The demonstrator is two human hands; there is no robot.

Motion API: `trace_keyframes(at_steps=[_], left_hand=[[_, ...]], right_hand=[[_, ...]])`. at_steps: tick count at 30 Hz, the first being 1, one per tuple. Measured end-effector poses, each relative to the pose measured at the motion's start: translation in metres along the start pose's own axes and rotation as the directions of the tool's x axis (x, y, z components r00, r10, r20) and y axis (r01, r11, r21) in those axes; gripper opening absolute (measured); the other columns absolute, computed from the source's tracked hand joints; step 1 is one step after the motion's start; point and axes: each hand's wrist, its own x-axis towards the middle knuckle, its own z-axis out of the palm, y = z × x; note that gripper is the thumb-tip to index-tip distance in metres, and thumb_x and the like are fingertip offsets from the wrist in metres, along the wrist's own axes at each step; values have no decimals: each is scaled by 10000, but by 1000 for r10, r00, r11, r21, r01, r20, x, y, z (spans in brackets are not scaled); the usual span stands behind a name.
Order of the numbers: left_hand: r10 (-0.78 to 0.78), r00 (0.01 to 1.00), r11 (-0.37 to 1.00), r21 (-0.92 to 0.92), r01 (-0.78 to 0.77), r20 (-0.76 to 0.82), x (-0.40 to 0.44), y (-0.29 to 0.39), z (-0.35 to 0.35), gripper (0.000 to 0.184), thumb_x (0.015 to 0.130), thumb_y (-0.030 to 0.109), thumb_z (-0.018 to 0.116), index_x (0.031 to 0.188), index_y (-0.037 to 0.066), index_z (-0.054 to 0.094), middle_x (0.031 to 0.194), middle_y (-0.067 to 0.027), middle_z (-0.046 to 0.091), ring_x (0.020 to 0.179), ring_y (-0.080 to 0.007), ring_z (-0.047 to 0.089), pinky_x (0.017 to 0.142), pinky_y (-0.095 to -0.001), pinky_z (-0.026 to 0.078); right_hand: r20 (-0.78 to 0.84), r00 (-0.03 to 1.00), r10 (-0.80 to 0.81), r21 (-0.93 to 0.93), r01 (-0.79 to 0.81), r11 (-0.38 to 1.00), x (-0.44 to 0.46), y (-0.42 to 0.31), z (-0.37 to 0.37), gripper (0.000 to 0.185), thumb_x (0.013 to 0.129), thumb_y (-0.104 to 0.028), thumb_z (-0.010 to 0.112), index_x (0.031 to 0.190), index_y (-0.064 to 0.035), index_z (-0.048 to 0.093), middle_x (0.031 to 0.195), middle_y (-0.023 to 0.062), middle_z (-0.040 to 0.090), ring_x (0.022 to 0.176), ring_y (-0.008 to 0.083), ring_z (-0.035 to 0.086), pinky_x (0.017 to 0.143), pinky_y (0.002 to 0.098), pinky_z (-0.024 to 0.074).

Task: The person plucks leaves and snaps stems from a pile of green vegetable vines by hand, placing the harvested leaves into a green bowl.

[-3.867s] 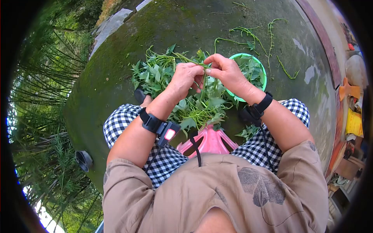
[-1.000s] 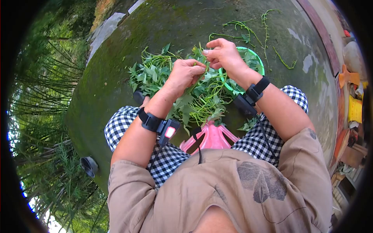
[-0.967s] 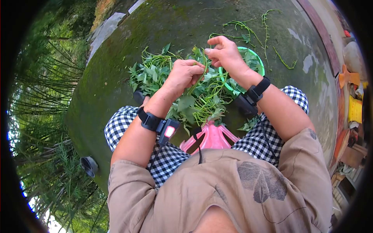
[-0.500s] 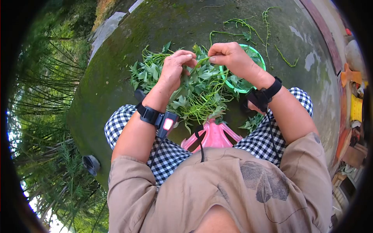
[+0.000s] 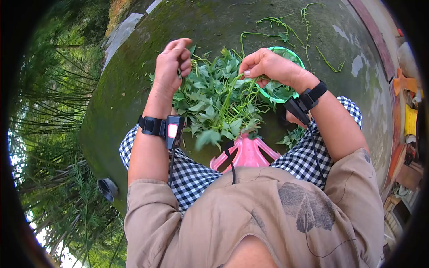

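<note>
My left hand (image 5: pixel 172 64) is raised at the left edge of the leafy green heap (image 5: pixel 208 96), its fingers curled together; whatever is between them is too small to make out. Over the right part of the heap, my right hand (image 5: pixel 272 67) pinches a green stem (image 5: pixel 241 77) between thumb and fingertips. A green-rimmed basket (image 5: pixel 298 60) with leaves in it sits behind and below my right hand, partly hidden by it.
Long stripped vines (image 5: pixel 306 33) and a short stem (image 5: pixel 328 62) lie on the mossy concrete (image 5: pixel 120 98) beyond the basket. A pink plastic stool (image 5: pixel 246 154) is between the knees. A dark pot (image 5: pixel 107 189) stands at left, with clutter (image 5: pixel 409 120) along the right side.
My left hand has moved left and up, away from my right hand. My right hand has shifted slightly and now pinches a stem lower over the heap.
</note>
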Motion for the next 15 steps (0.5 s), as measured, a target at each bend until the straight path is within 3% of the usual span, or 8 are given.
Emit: trace_keyframes(at_steps=[1,4,6,9,10,13,15], left_hand=[[-20,1000,975,223,24,-21,-11,8,16,242,950,197,575,1128,35,598,663,57,434,512,-38,363,422,-194,256],[-289,947,838,515,179,141,-33,-2,47,194,834,140,657,994,43,705,575,83,449,452,-8,343,408,-190,244],[-337,923,843,496,209,184,-35,-20,49,144,819,126,661,914,26,700,588,60,503,451,-5,374,404,-191,255],[-334,926,859,460,223,174,-34,-31,49,115,802,110,655,854,11,679,605,31,541,448,-16,399,404,-195,268],[-324,930,864,454,218,170,-33,-33,48,109,796,105,652,837,7,672,609,20,550,447,-21,405,403,-197,273],[-298,931,893,406,194,209,-33,-37,44,102,774,95,636,815,5,661,612,-2,555,439,-38,411,400,-202,278],[-267,939,910,376,173,214,-33,-40,43,96,747,85,622,781,-1,651,608,-14,556,426,-54,411,396,-208,277]], right_hand=[[5,1000,6,-6,-6,1000,1,2,0,122,845,-55,606,920,-7,688,775,11,667,560,59,536,480,220,432],[12,999,32,-37,-32,999,7,7,-2,114,841,-60,606,907,-12,684,795,18,680,555,64,535,484,223,435],[15,998,53,-72,-52,996,12,11,-2,110,839,-71,608,899,-15,681,807,23,686,555,65,534,487,226,437],[5,1000,17,-43,-17,999,14,14,6,85,818,-86,627,828,-8,657,610,4,561,457,84,491,428,248,381],[9,999,31,-80,-30,996,15,13,7,91,816,-103,631,839,-19,659,620,3,559,485,89,504,446,256,398],[7,996,-88,-324,85,942,17,9,12,115,820,-81,623,904,-13,660,769,1,658,603,87,533,548,241,443],[5,955,-296,-390,274,879,22,17,18,150,795,-124,638,897,-15,655,720,44,645,622,164,573,582,319,464]])
